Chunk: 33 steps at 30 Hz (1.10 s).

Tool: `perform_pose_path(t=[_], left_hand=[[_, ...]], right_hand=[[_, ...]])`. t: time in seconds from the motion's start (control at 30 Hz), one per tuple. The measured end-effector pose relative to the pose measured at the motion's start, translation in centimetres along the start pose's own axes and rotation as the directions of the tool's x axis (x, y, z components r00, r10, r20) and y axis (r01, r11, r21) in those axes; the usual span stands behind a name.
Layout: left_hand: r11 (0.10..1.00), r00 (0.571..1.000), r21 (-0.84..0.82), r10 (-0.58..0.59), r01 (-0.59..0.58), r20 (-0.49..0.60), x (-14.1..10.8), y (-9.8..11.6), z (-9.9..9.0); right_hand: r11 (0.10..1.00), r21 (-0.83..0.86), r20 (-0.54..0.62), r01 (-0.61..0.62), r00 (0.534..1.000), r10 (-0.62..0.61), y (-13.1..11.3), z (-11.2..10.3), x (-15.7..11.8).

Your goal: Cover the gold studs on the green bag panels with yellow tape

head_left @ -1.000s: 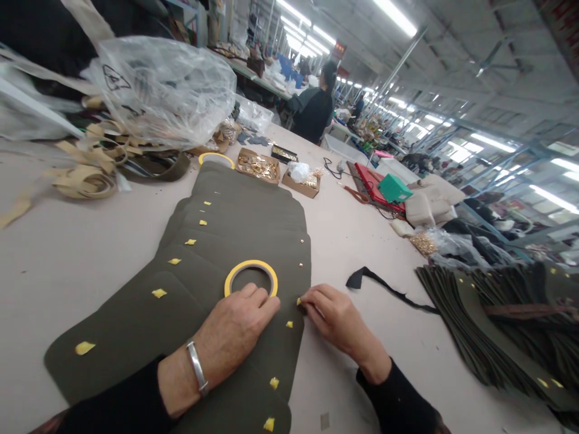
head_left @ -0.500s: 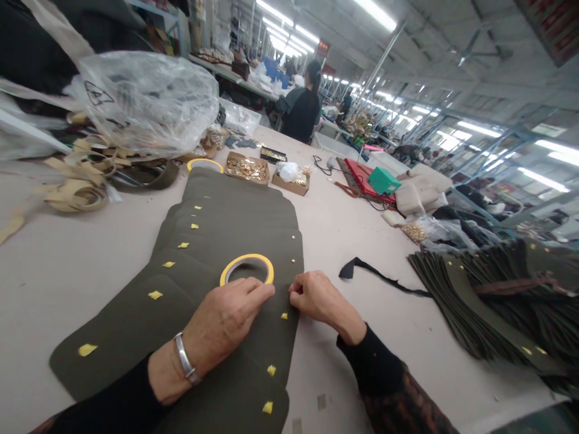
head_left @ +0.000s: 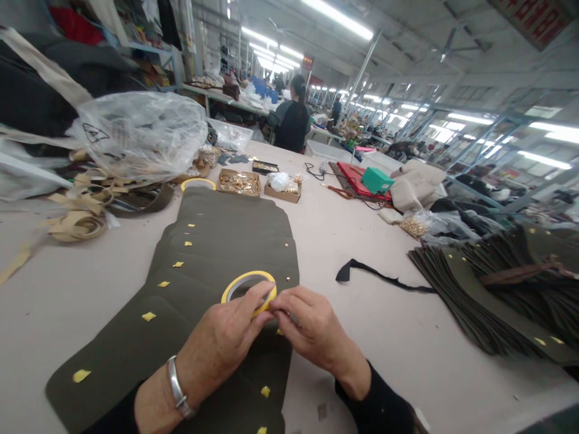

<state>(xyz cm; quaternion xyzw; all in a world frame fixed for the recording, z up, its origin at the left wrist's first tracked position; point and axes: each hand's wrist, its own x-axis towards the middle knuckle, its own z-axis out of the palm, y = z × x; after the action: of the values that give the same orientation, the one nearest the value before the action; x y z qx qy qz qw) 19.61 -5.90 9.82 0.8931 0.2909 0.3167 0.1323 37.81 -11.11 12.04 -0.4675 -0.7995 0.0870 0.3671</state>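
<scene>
Left hand: our left hand [head_left: 226, 328] is closed in a narrow pinch on the near right edge of the yellow tape roll [head_left: 230, 288], thumb and fingers on its rim.
Right hand: our right hand [head_left: 312, 322] has its fingers bunched at that same edge, fingertips meeting the left ones; we cannot tell whether a piece of tape is between them.
Tape roll: we have it over the overlapping dark green pieces [head_left: 226, 223], near their right edge.
Yellow bits: we see small yellow patches [head_left: 149, 316] dotted along both sides of the green pieces.
</scene>
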Motion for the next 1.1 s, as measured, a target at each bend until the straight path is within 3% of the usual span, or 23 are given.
perform_pose_path(t=[0.1, 0.23, 0.37, 0.43, 0.5, 0.6, 0.7, 0.77, 0.83, 0.9, 1.1], left_hand=[[0.999, 1.0, -0.03, 0.018, -0.017, 0.01, 0.2, 0.4, 0.0], [0.995, 0.994, -0.098, 0.001, 0.01, 0.114, 0.7, 0.6, -0.1], [0.999, 0.981, 0.005, -0.054, 0.054, 0.186, 1.4, 0.4, -0.1], [0.997, 0.978, 0.056, -0.072, 0.062, 0.198, 1.7, 0.2, 0.1], [0.997, 0.984, 0.069, -0.057, 0.046, 0.166, 1.9, 0.1, 0.5], [0.999, 0.998, 0.043, 0.006, -0.009, 0.069, 2.0, 0.1, 1.1], [0.995, 0.997, 0.099, 0.019, -0.026, 0.078, 1.9, 0.0, 1.8], [0.98, 0.986, 0.199, -0.012, -0.022, 0.168, 1.8, -0.2, 2.3], [0.959, 0.959, 0.282, -0.046, -0.036, 0.28, 1.7, -0.4, 2.8], [0.947, 0.932, 0.316, -0.064, -0.057, 0.358, 1.8, -0.5, 3.1], [0.95, 0.913, 0.309, -0.095, -0.036, 0.398, 1.9, -0.4, 3.2]], right_hand=[[0.999, -0.041, -0.02, 0.029, 0.999, -0.03, 0.4, 0.2, -0.1], [0.996, -0.092, -0.071, 0.016, 0.997, -0.023, 0.9, 0.6, -0.4], [0.993, -0.115, -0.127, -0.041, 0.992, 0.026, 1.0, 1.2, -0.3], [0.989, -0.062, -0.171, -0.136, 0.977, 0.124, 0.8, 1.4, -0.1], [0.94, 0.106, -0.171, -0.324, 0.926, 0.338, 0.8, 1.6, 0.3], [0.712, 0.395, -0.055, -0.581, 0.759, 0.649, 1.9, 1.5, 0.7], [0.532, 0.508, 0.014, -0.678, 0.624, 0.781, 4.6, 1.3, 0.6], [0.462, 0.514, 0.093, -0.722, 0.583, 0.807, 6.7, 1.2, 0.4], [0.451, 0.48, 0.167, -0.753, 0.583, 0.795, 8.1, 1.2, 0.2], [0.497, 0.414, 0.185, -0.763, 0.605, 0.775, 8.8, 1.3, 0.1], [0.721, 0.083, 0.111, -0.688, 0.725, 0.679, 8.1, 1.7, 1.0]])
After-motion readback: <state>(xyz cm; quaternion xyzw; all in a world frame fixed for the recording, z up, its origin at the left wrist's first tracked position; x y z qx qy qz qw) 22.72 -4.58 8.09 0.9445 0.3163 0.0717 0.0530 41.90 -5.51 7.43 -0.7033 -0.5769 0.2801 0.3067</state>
